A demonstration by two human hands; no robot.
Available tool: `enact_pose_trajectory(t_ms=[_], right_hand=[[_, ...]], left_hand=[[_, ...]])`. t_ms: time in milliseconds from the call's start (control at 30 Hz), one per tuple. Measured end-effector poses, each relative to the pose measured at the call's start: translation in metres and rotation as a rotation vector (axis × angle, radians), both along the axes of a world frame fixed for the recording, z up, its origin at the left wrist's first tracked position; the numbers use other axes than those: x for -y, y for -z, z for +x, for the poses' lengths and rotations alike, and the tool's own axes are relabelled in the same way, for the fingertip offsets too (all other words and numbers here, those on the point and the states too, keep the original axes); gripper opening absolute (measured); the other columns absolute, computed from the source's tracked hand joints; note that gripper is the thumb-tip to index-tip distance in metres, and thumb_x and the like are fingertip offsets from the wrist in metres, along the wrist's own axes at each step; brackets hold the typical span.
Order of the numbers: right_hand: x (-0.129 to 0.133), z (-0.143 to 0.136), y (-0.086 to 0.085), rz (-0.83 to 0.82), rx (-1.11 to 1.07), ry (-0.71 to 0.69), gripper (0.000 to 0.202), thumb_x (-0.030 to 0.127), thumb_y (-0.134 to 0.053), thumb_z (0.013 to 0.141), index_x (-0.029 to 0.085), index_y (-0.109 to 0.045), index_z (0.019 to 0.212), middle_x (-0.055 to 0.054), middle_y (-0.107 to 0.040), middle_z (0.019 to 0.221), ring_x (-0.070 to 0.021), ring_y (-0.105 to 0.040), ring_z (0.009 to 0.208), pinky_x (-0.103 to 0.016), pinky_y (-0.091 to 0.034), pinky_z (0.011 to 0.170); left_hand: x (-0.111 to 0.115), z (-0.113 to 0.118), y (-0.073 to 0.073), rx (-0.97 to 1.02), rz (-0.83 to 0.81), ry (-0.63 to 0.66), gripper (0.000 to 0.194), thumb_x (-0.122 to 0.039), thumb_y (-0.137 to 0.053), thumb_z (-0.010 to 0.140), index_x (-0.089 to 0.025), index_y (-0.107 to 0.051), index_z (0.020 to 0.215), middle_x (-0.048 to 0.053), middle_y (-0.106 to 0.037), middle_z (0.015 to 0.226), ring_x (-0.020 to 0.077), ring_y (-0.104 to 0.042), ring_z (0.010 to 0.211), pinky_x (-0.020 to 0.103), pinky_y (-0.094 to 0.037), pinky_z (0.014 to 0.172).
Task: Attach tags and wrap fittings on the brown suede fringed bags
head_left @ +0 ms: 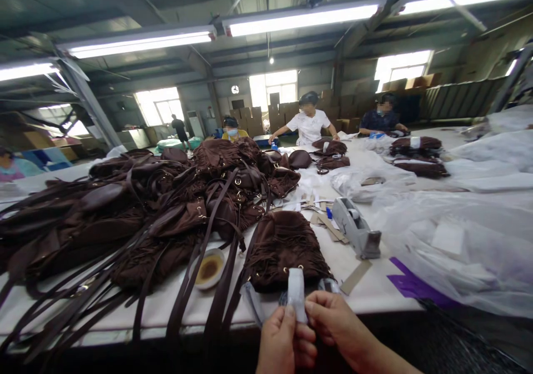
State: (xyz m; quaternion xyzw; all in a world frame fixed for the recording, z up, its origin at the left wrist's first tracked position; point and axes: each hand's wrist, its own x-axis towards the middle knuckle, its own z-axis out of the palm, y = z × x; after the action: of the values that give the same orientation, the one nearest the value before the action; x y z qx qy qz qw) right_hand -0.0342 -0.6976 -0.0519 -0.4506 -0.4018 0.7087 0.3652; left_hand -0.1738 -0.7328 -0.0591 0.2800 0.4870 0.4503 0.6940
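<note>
A brown fringed bag (287, 246) lies at the table's front edge, its gold rings toward me. My left hand (285, 338) pinches a pale grey-white wrapped strip (296, 290) between thumb and fingers, just in front of the bag. Touching the right side of that strip, my right hand (333, 321) has its thumb and forefinger pressed together at its lower end. Another greyish plastic-wrapped piece (252, 303) hangs at the bag's left corner. Whether the strip is joined to the bag is unclear.
Many brown bags with long straps (162, 218) are heaped at left, beside a small bowl (208, 269). A tape dispenser (356, 227), card strips (331, 227) and clear plastic (449, 240) lie at right. Several people sit or stand beyond the table (233, 307).
</note>
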Motion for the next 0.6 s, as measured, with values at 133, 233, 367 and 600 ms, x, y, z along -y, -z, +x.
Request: enact_pose_trajectory(t_ms=[133, 233, 367, 600], right_hand=[[0.001, -0.001, 0.011, 0.0, 0.02, -0.055, 0.04, 0.054, -0.073, 0.068, 0.019, -0.055, 0.071, 0.008, -0.044, 0.05, -0.006, -0.03, 0.042, -0.022, -0.02, 0.042], [0.003, 0.009, 0.019, 0.197, 0.202, -0.058, 0.035, 0.049, -0.07, 0.071, 0.017, -0.057, 0.067, 0.004, -0.051, 0.057, -0.0106, -0.044, 0.055, -0.024, -0.033, 0.054], [0.005, 0.038, 0.034, 0.328, 0.451, -0.002, 0.032, 0.048, -0.057, 0.078, 0.019, -0.056, 0.064, 0.001, -0.056, 0.058, -0.0151, -0.05, 0.061, -0.027, -0.038, 0.062], [0.03, 0.08, 0.053, 0.321, 0.581, 0.073, 0.036, 0.054, -0.05, 0.078, 0.02, -0.056, 0.067, 0.0, -0.056, 0.06, -0.0175, -0.051, 0.062, -0.029, -0.038, 0.062]], left_hand=[[0.0, -0.004, 0.007, -0.157, 0.135, 0.254, 0.068, -0.084, -0.055, 0.073, -0.017, -0.058, 0.083, 0.003, -0.06, 0.053, 0.0124, -0.052, 0.042, 0.022, -0.037, 0.044], [-0.005, -0.021, -0.01, -0.671, 0.528, 0.279, 0.056, -0.069, -0.045, 0.09, -0.017, -0.065, 0.08, 0.008, -0.065, 0.064, 0.0173, -0.06, 0.056, 0.027, -0.043, 0.053], [-0.025, -0.053, -0.05, -1.229, 0.926, 0.1, 0.036, -0.048, -0.058, 0.089, -0.021, -0.071, 0.108, 0.015, -0.07, 0.111, 0.033, -0.063, 0.111, 0.048, -0.05, 0.097], [-0.074, -0.076, -0.061, -1.416, 0.794, 0.572, 0.09, -0.07, -0.077, 0.065, -0.027, -0.055, 0.141, 0.015, -0.042, 0.155, 0.0401, -0.03, 0.146, 0.057, -0.028, 0.119]])
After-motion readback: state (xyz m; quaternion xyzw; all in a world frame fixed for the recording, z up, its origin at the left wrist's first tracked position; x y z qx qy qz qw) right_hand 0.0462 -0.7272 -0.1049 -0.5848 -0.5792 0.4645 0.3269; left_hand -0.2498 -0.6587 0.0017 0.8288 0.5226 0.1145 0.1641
